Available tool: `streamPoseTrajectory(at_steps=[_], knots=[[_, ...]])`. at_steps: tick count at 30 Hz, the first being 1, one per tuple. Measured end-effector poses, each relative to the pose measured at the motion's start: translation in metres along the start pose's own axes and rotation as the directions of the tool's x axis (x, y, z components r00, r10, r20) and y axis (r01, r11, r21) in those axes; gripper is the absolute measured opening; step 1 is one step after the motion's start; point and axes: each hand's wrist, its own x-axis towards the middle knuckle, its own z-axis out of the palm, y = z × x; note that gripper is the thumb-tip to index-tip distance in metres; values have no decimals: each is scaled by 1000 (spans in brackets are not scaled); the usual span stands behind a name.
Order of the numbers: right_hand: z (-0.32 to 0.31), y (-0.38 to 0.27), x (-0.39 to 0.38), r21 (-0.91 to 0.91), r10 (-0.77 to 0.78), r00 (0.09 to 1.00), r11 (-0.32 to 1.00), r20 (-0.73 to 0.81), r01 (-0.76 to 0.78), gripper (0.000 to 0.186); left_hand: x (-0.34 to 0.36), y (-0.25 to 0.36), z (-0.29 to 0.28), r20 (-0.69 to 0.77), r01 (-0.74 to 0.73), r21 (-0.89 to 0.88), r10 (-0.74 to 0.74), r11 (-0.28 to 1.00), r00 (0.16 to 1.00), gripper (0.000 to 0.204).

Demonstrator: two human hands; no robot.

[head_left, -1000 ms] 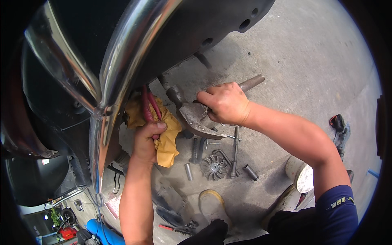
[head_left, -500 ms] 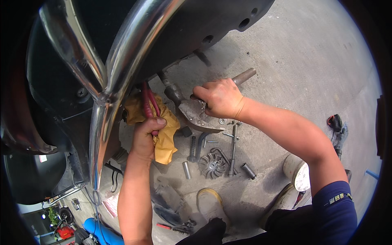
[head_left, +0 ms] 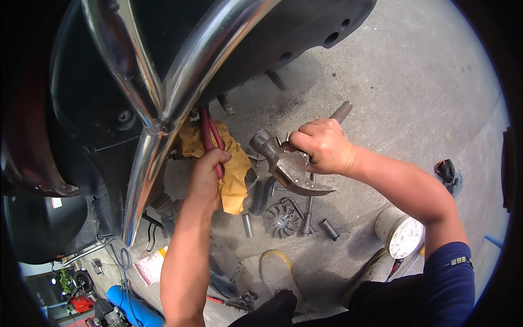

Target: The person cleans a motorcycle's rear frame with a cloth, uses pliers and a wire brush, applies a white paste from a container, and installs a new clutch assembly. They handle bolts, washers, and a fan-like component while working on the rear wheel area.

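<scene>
My left hand [head_left: 206, 177] is closed round the red handles of a pliers-like tool [head_left: 206, 129], whose jaws are hidden under the black vehicle body. A crumpled yellow-brown sheet, paper or cloth, [head_left: 235, 171] hangs beside those handles. My right hand [head_left: 322, 146] grips a claw hammer [head_left: 294, 168] near its head, and the handle sticks out beyond my fist. The hammer's striking face points toward the vehicle, apart from the metal stub [head_left: 225, 104] under the body.
A chromed tube guard [head_left: 180, 82] stands close on the left, below the black body panel [head_left: 261, 38]. Loose on the concrete lie a finned fan wheel [head_left: 282, 220], sockets [head_left: 329, 229] and wrenches. A white bucket [head_left: 400, 231] sits near my right shoe.
The hammer has come away from the metal stub, moving right in my right hand. My left hand keeps its hold on the red handles. The whole view has shifted slightly.
</scene>
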Motion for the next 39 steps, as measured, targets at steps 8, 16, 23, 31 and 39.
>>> streamPoseTrajectory(at_steps=[8,16,23,31,39], knots=[[-11,52,-79,-407,515,747,843,421,-352,14,-61,-77,4,-80,114,246,-97,963,992,10],[-31,99,-132,-609,737,586,645,336,-461,16,-58,-152,1,35,128,532,-173,837,984,16],[-54,96,-140,-630,571,794,699,207,-338,19,-53,-177,-23,-212,157,373,-81,914,974,25],[-18,-32,-87,370,530,352,75,772,-926,82,-93,-178,2,79,-218,530,208,819,975,28],[20,-115,-87,382,489,167,-381,856,-842,46,-128,-143,27,579,-316,733,-309,602,754,56]])
